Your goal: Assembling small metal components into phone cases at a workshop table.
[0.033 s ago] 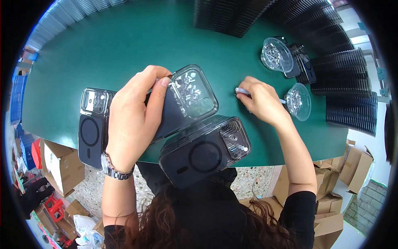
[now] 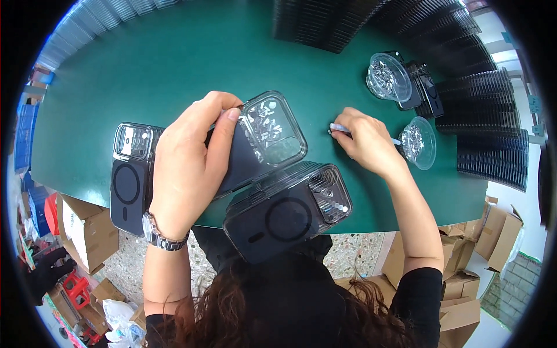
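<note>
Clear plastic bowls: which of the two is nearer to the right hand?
The lower bowl in view, beside the right hand; the upper bowl sits farther off, by the black phone cases.

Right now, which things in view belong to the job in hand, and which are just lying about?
In the job, it seems:
- dark phone case in the left hand
- pale pen-like tool in the right hand
- phone-case stack
- clear bowls of silver pieces

Likely just lying about:
- cardboard boxes
- red plastic stool
- white plastic bag
</note>
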